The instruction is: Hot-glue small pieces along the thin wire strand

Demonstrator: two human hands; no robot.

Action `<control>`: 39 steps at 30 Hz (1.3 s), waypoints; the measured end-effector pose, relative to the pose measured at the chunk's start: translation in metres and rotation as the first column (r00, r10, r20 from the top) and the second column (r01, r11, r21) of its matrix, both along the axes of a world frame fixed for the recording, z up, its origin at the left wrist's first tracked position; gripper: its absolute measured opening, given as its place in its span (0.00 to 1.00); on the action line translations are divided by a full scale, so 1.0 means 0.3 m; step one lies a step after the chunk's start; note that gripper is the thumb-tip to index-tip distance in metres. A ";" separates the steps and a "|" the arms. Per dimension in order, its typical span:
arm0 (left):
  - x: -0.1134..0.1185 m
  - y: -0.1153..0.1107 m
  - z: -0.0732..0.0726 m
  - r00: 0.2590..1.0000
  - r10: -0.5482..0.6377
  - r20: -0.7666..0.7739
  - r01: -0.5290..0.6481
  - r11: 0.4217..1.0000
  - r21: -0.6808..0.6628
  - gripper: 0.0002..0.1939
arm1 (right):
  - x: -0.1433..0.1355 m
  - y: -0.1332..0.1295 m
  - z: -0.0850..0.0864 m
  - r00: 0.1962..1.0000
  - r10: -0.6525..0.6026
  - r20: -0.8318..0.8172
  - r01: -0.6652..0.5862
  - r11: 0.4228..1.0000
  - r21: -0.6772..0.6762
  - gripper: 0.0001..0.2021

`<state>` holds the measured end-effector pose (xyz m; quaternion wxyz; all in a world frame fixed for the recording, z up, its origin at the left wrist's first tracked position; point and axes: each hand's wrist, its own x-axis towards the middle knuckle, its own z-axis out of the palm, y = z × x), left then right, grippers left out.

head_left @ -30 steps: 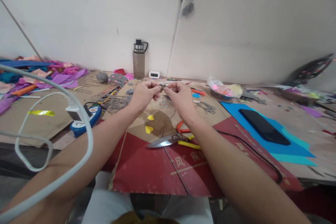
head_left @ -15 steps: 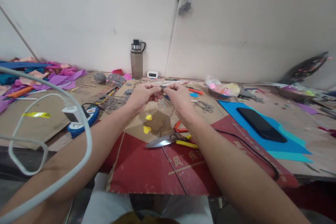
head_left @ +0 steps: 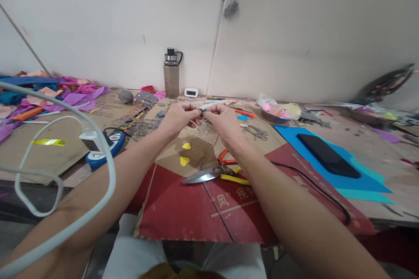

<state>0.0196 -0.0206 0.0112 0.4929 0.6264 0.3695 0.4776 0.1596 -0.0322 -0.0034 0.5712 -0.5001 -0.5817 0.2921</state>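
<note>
Small dark piece of unclear material (head_left: 202,111) sits between the fingertips of both hands, raised over the cardboard-covered table (head_left: 369,139). Little has just changed: the left hand (head_left: 176,118) keeps its pinch on the piece's left side, its lower fingers looking slightly more spread. Nearer the person, two yellow heart-shaped cutouts (head_left: 184,161) and a silver-bladed tool (head_left: 203,176) lie where they were. The right hand (head_left: 225,121) likewise keeps a closed grip on the piece's right side, so the handling apparently remains fine fingertip work.
</note>
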 end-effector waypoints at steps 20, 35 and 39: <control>0.005 0.037 -0.039 0.956 -0.027 0.292 0.055 0.995 -0.088 0.07 | -0.001 0.020 -0.034 0.987 0.080 -0.136 -0.075 0.996 0.042 0.11; 0.010 0.023 -0.024 0.958 0.064 0.278 -0.056 0.998 -0.035 0.07 | -0.007 -0.003 -0.031 0.991 0.130 0.014 -0.131 0.991 0.035 0.06; 0.006 0.025 -0.025 0.965 0.039 0.258 -0.036 0.999 -0.015 0.07 | 0.013 -0.019 -0.005 0.963 0.109 0.248 -0.112 0.994 -0.001 0.10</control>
